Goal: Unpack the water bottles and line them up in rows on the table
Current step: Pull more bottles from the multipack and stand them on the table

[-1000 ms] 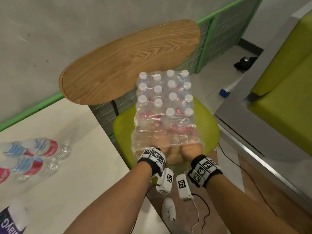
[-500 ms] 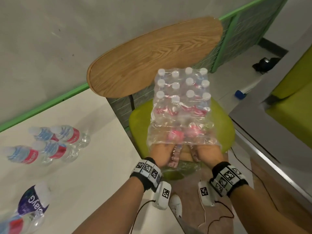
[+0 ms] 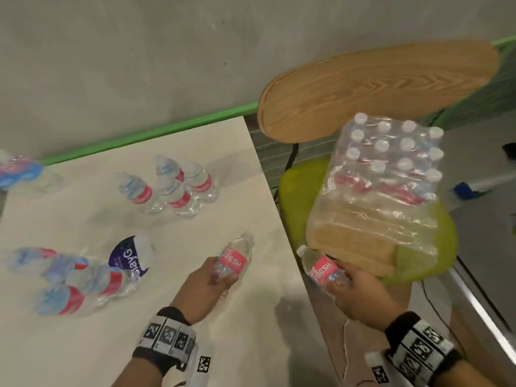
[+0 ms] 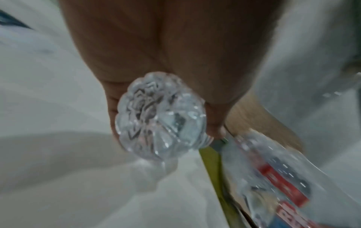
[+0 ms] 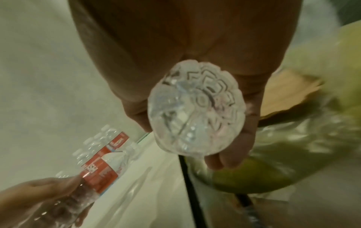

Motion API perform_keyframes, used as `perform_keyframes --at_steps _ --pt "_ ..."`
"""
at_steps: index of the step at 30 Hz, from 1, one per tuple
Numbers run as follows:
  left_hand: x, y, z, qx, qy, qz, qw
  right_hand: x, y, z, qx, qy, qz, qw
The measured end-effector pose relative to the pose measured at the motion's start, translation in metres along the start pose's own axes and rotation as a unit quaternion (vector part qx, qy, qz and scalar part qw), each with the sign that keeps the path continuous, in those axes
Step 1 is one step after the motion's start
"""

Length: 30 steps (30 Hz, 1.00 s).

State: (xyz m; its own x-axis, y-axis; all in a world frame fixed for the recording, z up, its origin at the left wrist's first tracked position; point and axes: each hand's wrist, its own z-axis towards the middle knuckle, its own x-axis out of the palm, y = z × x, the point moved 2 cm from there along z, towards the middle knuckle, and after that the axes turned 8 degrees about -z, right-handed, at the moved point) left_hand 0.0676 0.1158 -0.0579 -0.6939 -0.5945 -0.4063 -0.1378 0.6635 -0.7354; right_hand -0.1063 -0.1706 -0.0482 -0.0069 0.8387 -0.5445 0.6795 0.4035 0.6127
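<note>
My left hand (image 3: 208, 286) grips a small water bottle with a red label (image 3: 234, 261) over the white table (image 3: 237, 344), its cap pointing away from me. Its ribbed base (image 4: 160, 115) fills the left wrist view. My right hand (image 3: 354, 294) holds a second red-label bottle (image 3: 321, 268) just past the table's right edge, and its base (image 5: 195, 108) shows in the right wrist view. The shrink-wrapped pack of bottles (image 3: 391, 169) sits on the green chair seat (image 3: 296, 196), its near end torn open and slack.
Several bottles stand in a cluster (image 3: 173, 185) at the table's back. More bottles lie on their sides (image 3: 83, 277) at the left beside a purple-labelled wrapper (image 3: 128, 255). The wooden chair back (image 3: 377, 88) rises behind the pack. A cable runs down the floor at right.
Both hands have come out of the torn pack, each holding a bottle, and swung left toward the table. The view has turned left with them.
</note>
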Motion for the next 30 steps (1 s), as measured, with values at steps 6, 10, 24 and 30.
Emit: perform_keyframes --at_steps 6,10,24,30 --pt "-0.065 0.069 -0.012 -0.04 -0.256 -0.111 0.959 0.053 0.067 0.008 -0.061 0.013 -0.067 0.996" --pt "-0.095 0.069 -0.005 0.002 -0.273 -0.198 0.942 0.09 0.11 0.014 -0.089 -0.005 -0.065 0.994" --pt "-0.12 0.043 0.04 0.056 -0.275 -0.159 0.946 0.185 0.241 0.077 -0.161 -0.075 -0.006 0.984" --pt "-0.135 0.044 0.065 0.05 -0.29 -0.161 0.942 0.192 0.274 0.098 -0.144 -0.107 -0.021 0.984"
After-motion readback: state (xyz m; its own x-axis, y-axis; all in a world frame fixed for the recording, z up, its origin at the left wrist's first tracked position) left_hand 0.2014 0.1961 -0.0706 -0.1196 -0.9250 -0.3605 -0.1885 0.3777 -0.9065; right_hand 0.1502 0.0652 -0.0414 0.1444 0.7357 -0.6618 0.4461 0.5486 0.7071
